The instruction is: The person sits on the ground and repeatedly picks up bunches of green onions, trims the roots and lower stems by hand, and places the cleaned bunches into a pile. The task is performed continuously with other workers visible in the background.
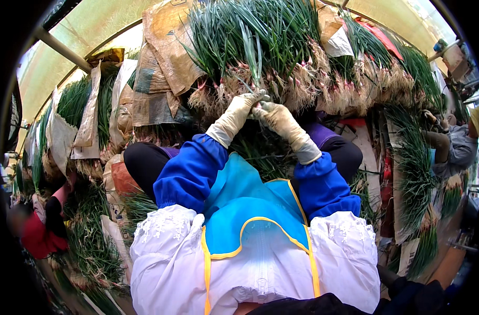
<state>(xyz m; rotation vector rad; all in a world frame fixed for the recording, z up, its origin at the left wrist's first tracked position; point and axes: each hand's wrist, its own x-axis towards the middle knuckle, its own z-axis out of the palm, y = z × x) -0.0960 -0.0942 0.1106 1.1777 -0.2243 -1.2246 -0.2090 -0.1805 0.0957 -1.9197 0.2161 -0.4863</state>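
Note:
My left hand (239,110), in a cream glove, and my right hand (276,121), in a dirtier one, meet in the middle, both closed on a single green onion (256,65) near its root end, its leaves pointing up. Just beyond them lies a thick row of green onions (229,31) with pale roots hanging toward me. Loose green leaves (255,152) lie below my hands, between my knees.
Brown sacks (163,58) and more onion piles (74,105) line the left and back. A co-worker in red (40,236) sits at the left; another in grey (457,147) works at the right beside onion bundles (412,184). A metal bar (61,47) crosses upper left.

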